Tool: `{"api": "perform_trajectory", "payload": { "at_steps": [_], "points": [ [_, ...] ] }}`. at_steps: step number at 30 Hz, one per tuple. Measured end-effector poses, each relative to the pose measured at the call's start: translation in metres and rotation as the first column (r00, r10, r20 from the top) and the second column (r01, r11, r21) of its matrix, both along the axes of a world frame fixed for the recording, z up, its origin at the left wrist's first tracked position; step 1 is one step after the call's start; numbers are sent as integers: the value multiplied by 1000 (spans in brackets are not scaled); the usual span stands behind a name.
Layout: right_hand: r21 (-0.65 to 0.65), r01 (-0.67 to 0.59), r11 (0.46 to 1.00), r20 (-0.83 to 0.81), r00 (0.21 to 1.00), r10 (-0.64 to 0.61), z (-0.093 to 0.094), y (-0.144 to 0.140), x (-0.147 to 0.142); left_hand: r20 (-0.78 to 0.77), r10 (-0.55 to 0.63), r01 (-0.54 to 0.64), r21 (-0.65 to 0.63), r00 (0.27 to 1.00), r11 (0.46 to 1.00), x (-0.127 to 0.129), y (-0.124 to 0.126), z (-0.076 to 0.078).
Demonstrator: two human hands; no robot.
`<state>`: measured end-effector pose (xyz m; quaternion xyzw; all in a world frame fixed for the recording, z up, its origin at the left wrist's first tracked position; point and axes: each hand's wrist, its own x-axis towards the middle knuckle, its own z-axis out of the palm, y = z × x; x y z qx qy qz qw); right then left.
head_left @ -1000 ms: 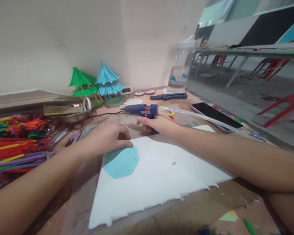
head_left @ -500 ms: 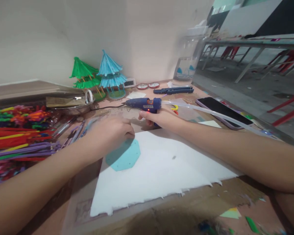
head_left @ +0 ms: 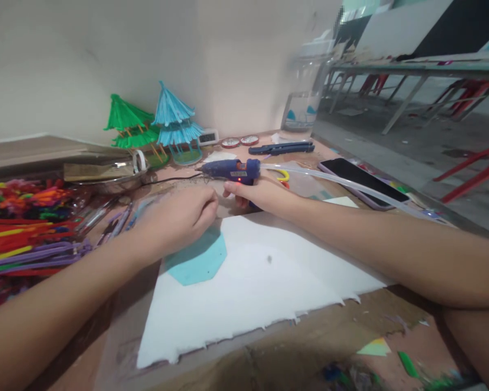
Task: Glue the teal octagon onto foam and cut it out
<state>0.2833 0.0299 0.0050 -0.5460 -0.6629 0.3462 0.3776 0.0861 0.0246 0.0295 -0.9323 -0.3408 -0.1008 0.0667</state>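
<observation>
My right hand [head_left: 258, 193] is wrapped round the handle of a blue hot glue gun [head_left: 230, 169], whose nozzle points left and whose small red light is lit. A long clear glue stick [head_left: 334, 178] trails out of its back over my forearm. My left hand [head_left: 187, 212] is closed near the nozzle, above the far edge of a light-blue octagonal sheet [head_left: 199, 259]. Whatever its fingers hold, if anything, is hidden behind the hand. The octagon lies on a white board [head_left: 244, 293] with a ragged near edge.
Green [head_left: 130, 122] and blue [head_left: 177, 117] model pagodas stand by the wall. Coloured pipe cleaners [head_left: 24, 233] and a metal bowl [head_left: 122, 179] are at left. A phone [head_left: 361, 182], dark-blue pliers-like tool [head_left: 281, 147] and large clear bottle [head_left: 303, 103] lie or stand at right.
The view has shifted slightly, so most things sit further left. My left hand has turned and its fingers are more curled. My right hand still grips the glue gun.
</observation>
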Motion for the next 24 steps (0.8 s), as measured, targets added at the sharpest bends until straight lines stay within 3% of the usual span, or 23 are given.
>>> {"api": "perform_trajectory", "payload": {
  "at_steps": [3,7,11,16,19,24],
  "points": [
    [18,-11,1000,-47,999,12,0,3,2,91,-116,128,-127,989,984,15,-18,4],
    [49,-30,998,-78,996,34,-2,5,3,120,-274,297,-265,954,917,34,-35,-6],
    [51,-39,998,-60,997,42,-2,6,4,175,-383,420,-289,907,861,44,-37,-12],
    [34,-24,999,-41,999,26,-3,5,4,177,-447,481,-331,877,812,42,-35,-8],
    [34,-34,999,-40,999,35,-4,4,4,91,-495,499,-287,864,817,40,-39,-3],
    [27,-38,999,-6,999,38,-2,3,3,-148,-526,524,-58,837,850,43,-47,-4]
  ]
}}
